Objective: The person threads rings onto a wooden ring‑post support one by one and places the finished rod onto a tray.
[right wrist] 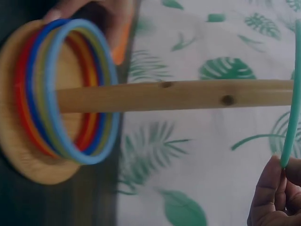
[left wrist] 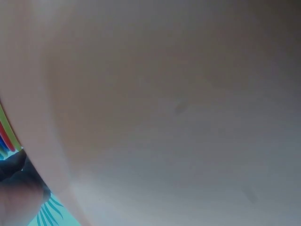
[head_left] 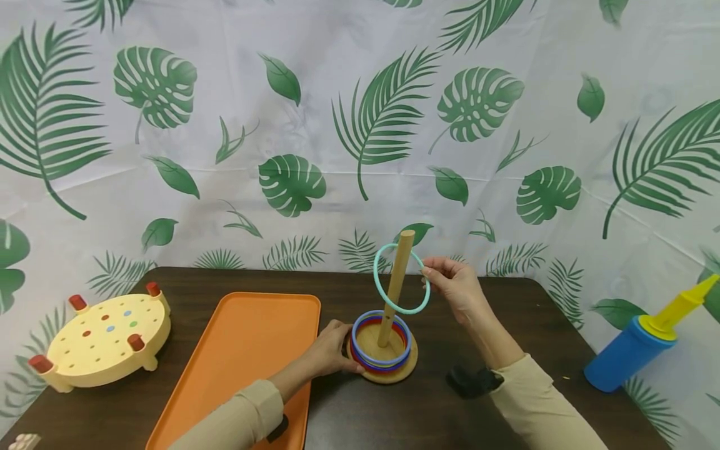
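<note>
Right hand (head_left: 458, 289) pinches thin teal plastic ring (head_left: 401, 279) at its right edge; ring tilted, looped around upper part of round wooden peg (head_left: 395, 289). Left hand (head_left: 332, 350), fingers curled, grips rim of round wooden base (head_left: 388, 374) near table's middle. Stacked smooth rings (head_left: 381, 342) rest on base. Flat orange tray (head_left: 236, 356) just left.

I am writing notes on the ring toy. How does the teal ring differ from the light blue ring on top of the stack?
The teal ring hangs tilted near the top of the wooden peg, pinched by the right hand; the light blue ring lies flat on the stack, unheld. Colours differ. Both encircle the peg.
</note>
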The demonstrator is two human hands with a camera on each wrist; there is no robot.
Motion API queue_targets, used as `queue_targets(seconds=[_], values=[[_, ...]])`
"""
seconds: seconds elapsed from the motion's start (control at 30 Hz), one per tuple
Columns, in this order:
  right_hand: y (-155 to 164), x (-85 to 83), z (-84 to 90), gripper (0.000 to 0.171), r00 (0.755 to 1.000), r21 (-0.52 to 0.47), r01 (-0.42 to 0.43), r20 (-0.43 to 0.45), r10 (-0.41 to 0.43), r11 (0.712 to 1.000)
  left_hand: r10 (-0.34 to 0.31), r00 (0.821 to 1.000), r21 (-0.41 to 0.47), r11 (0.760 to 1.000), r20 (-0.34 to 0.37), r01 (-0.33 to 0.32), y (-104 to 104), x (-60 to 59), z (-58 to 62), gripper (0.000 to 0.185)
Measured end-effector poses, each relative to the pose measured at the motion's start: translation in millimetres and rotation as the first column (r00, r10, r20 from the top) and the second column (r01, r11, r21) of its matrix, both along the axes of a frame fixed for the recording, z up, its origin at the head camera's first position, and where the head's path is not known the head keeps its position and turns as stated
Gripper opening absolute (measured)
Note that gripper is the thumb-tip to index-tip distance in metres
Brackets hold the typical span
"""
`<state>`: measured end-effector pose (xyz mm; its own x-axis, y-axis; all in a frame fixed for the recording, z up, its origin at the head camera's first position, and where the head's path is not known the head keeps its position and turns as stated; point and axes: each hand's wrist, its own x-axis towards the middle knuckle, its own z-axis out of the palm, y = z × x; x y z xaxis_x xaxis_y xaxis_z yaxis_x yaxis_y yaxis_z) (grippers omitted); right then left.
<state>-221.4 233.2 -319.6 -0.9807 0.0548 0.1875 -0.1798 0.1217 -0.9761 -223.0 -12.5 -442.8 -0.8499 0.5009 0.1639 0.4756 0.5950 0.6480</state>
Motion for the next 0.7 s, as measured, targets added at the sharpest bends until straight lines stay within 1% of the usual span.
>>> queue_targets(seconds=[0.07, 0.13, 0.33, 0.43, 0.57, 0.7], values=[[0.6, -1.5, -9.3, 0.025, 1.0, 0.028, 0.01, 0.03, -0.011, 1.0, -0.002, 1.0, 0.002, 1.0, -0.003, 0.002, 0.0, 0.4, 0.0, 0.077], [1.0, -1.7, -18.8, 0.029, 0.999, 0.056, 0.007, 0.041, -0.01, 0.998, -0.005, 1.0, 0.004, 1.0, -0.007, 0.005, 0.0, 0.4, -0.4, 0.078], [-1.6, -2.9, -46.7, 0.021, 0.999, 0.125, -0.019, 0.033, 0.015, 0.992, -0.006, 1.0, 0.003, 1.0, -0.017, 0.006, -0.1, -0.4, -0.9, 0.078], [-4.4, -6.0, -57.9, 0.02, 0.998, 0.162, -0.017, 0.064, 0.007, 0.987, -0.008, 1.0, 0.004, 1.0, -0.012, 0.008, -0.1, -0.4, -0.5, 0.079], [-7.6, -10.1, -67.6, 0.021, 0.993, 0.21, -0.006, 0.119, -0.02, 0.978, -0.01, 1.0, 0.002, 1.0, -0.013, 0.01, 0.0, -0.2, -0.4, 0.079], [-9.6, -11.6, -73.3, 0.02, 0.989, 0.227, -0.011, 0.144, -0.022, 0.974, -0.006, 1.0, -0.003, 1.0, -0.007, 0.006, 0.1, -0.8, -0.7, 0.078]])
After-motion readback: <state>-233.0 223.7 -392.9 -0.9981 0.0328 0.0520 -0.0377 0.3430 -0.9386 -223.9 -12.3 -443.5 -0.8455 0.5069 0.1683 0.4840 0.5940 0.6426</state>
